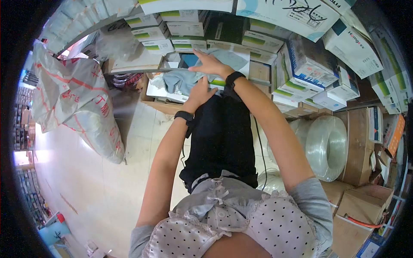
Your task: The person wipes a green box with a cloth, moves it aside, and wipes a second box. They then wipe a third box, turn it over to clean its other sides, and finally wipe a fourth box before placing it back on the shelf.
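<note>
A crumpled grey-blue cloth lies along the shelf edge. More of the cloth, or a second one, spreads behind my right wrist. My left hand is at the cloth's near side, its thumb apart from the fingers, and it seems to rest against the fabric without a visible grip. Just beyond it, my right hand reaches over the shelf edge with fingers spread and nothing in them. Under the fingers is a dark blue-green box surface. Both wrists wear black bands.
White-and-green boxes are stacked at the back of the shelf, with more cartons to the right. A large plastic sack stands on the left. Coils of clear hose and cardboard boxes sit at right. A black cable hangs beside my leg.
</note>
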Demonstrator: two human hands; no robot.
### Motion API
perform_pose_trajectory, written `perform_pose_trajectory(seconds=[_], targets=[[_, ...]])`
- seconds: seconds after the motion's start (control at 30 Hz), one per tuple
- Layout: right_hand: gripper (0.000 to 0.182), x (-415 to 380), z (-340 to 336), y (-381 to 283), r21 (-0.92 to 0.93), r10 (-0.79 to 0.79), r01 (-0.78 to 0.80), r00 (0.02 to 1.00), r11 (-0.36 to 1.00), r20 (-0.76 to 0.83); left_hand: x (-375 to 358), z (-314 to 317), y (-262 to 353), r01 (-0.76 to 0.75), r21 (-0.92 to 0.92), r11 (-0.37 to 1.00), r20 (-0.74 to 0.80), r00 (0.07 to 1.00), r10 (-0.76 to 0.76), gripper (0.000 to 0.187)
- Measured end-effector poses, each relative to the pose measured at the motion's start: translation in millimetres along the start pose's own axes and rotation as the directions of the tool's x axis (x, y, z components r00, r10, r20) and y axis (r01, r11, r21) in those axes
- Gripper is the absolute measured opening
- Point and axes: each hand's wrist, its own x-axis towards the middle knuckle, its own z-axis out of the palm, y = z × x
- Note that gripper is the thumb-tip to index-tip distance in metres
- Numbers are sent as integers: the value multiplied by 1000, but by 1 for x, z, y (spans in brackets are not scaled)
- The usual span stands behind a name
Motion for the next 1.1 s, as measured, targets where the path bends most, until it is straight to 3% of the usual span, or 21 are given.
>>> perform_pose_trajectory(seconds=[0.07,0.13,0.17,0.27,0.37,0.43,0.5,0.53,0.57,0.6,0.63,0.67,0.77,0.87,0.9,1.0,1.03,1.1], targets=[[68,-9,-9,3,222,69,-35,987,975,-148,-1,-1,1,51,-119,992,2,999,-51,54],[64,-15,-20,19,391,228,-128,949,911,-219,-2,4,-2,-93,-194,976,-215,975,50,53],[57,-18,-22,30,307,239,-120,891,944,-387,-2,6,-3,-171,-222,960,-324,942,93,53],[56,-55,-44,61,99,365,-355,855,930,-368,-9,-3,-3,99,-441,892,-183,963,-197,51],[62,-78,-23,91,-71,491,-549,791,833,-366,-4,-8,-21,84,-300,950,-118,985,-124,49],[69,-78,-7,96,76,539,-561,736,824,-410,-4,-19,-21,74,-214,974,-88,992,-95,47],[72,-75,-3,96,211,636,-609,660,765,-401,3,-36,-23,315,-232,920,260,932,-253,45],[73,-75,-7,89,271,705,-655,609,706,-364,5,-51,-21,434,-206,877,427,846,-318,44],[73,-75,-10,83,327,767,-695,556,640,-320,7,-71,-22,404,-329,854,515,834,-197,41],[72,-75,-12,82,346,772,-691,550,635,-318,13,-72,-22,272,-396,877,286,944,-163,44],[71,-75,-13,81,366,777,-685,544,629,-317,22,-73,-22,125,-427,896,39,992,-120,47],[70,-76,-15,80,384,782,-681,537,623,-315,29,-72,-21,-26,-422,906,-210,975,-69,50],[65,-73,-4,103,389,789,-687,529,614,-312,46,-60,6,28,-55,998,-231,972,-40,64],[64,-80,-20,95,451,805,-685,573,572,-152,81,-3,-23,171,-209,963,-23,983,-179,85],[64,-81,-27,88,430,819,-704,542,566,-190,84,-3,-11,239,-215,947,-38,967,-252,91],[64,-92,-24,58,399,834,-732,482,552,-269,93,-18,15,353,-262,898,108,936,-336,90],[63,-98,-19,53,414,830,-719,477,558,-289,103,-8,4,411,-195,890,104,911,-398,87],[61,-104,-7,50,412,789,-676,478,611,-385,118,1,-12,378,-135,916,65,926,-373,86]])
